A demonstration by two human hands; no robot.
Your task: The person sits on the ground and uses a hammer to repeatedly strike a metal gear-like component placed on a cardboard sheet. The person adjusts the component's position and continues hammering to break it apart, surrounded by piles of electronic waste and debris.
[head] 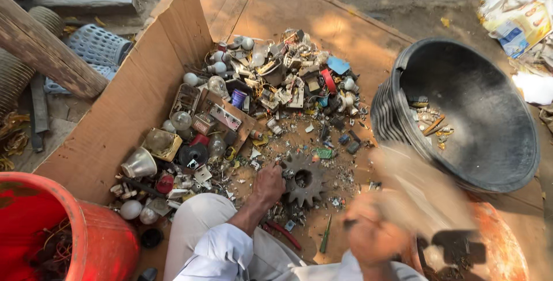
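My left hand (269,183) rests on the cardboard sheet (132,102), fingers curled down on small scrap right beside a dark toothed gear wheel (305,179); what it pinches is hidden. My right hand (368,232) is raised and badly blurred, with a pale smear trailing up toward the black basin (489,142); I cannot tell whether it holds anything. A heap of broken bulbs and electronic parts (265,79) covers the cardboard ahead of me. My knee in light trousers (199,217) is at the bottom.
A stack of black basins at the right holds a few small pieces (429,121). A red bucket (75,235) with wires stands at the lower left. A rusty orange container (495,252) is at the lower right. A wooden beam (46,50) and a grey basket (98,44) lie left.
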